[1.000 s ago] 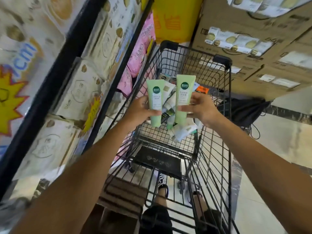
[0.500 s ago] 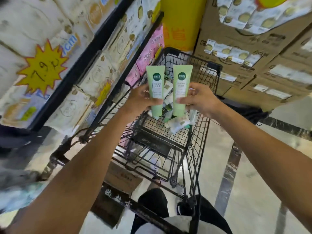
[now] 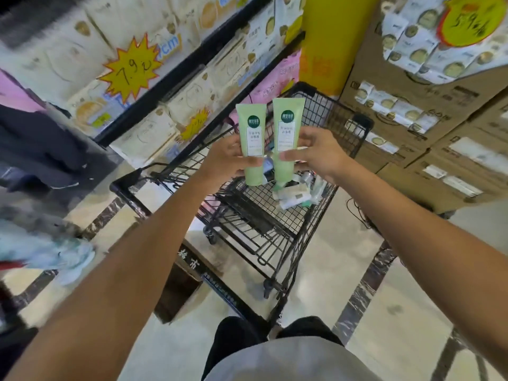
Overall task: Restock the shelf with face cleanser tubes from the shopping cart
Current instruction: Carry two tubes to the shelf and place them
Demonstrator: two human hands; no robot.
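Observation:
Two light green face cleanser tubes stand upright side by side above the black wire shopping cart [image 3: 354, 127]. My left hand [image 3: 225, 158] grips the left tube [image 3: 251, 138] around its lower half. My right hand [image 3: 320, 154] grips the right tube [image 3: 287, 136] the same way. Both tubes have a dark green round logo and a white label facing me. Several more tubes and small boxes [image 3: 295, 193] lie in the cart's basket, below my hands.
A black-framed shelf [image 3: 192, 55] packed with pale tissue packs and yellow price stars runs along the left. Stacked cardboard cartons [image 3: 428, 114] fill the right. A yellow pillar [image 3: 327, 42] stands behind the cart. Pale tiled floor spreads to the right of the cart.
Both hands have lifted the tubes a little higher above the cart. The view has swung back and left, so the cart sits farther away and more of the left shelf shows.

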